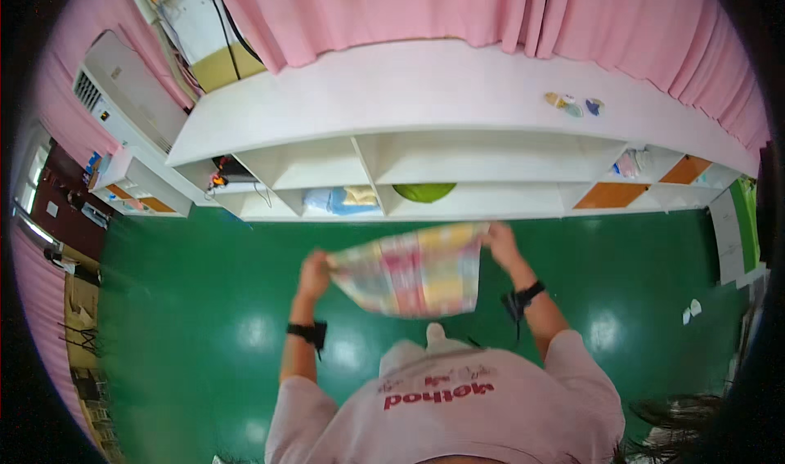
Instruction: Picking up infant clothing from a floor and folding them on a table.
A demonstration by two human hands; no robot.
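A checked cloth [409, 272] in yellow, pink and pale grey hangs spread out in front of me, blurred by motion. My left hand [314, 274] grips its upper left corner, fingers closed. At the upper right corner my right hand [500, 242] is closed on the same cloth and sits slightly higher. Between the two hands the top edge sags a little, and the lower edge hangs free above the green floor. Each wrist wears a black strap with a small dark device.
A long white shelf unit [458, 80] stands ahead, holding folded cloths [339, 200], a green round item [423, 192] and orange-brown panels. Small objects [564, 104] lie on its top. White scraps [692, 311] rest on the green floor [204, 317] at right. Pink curtains hang behind.
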